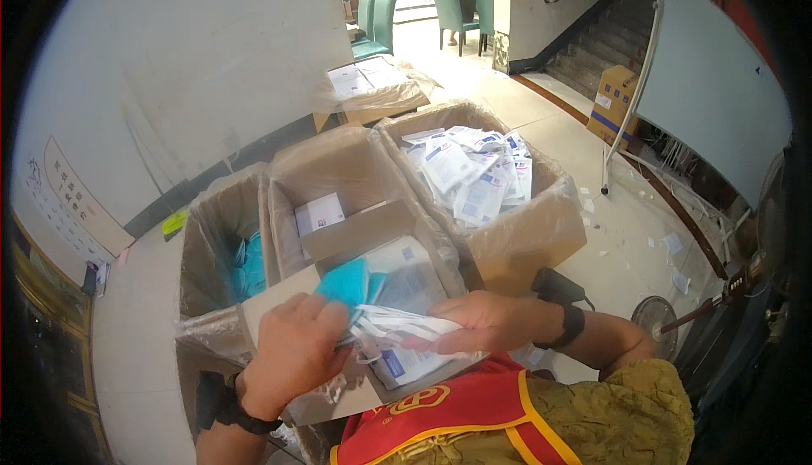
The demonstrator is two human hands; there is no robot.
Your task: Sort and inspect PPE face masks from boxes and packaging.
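Observation:
Closed around a stack of teal face masks (345, 284) is my left hand (298, 345), at the front left of an open carton. The masks' white edges fan out toward the right. My right hand (489, 323) pinches a white and clear plastic packet (416, 326) next to the masks; whether the masks' ends are still inside it I cannot tell. Beneath both hands, the carton holds flat white packets with blue print (404, 362). Loose teal masks (249, 267) lie in the plastic-lined carton at the left.
A lined carton (529, 249) at the right is heaped with white packets (469, 169). The middle carton (338, 161) holds a small white box (320, 214). Behind stands another carton (372, 114). A whiteboard (715, 84) and a fan (655, 321) stand right; paper scraps litter the floor.

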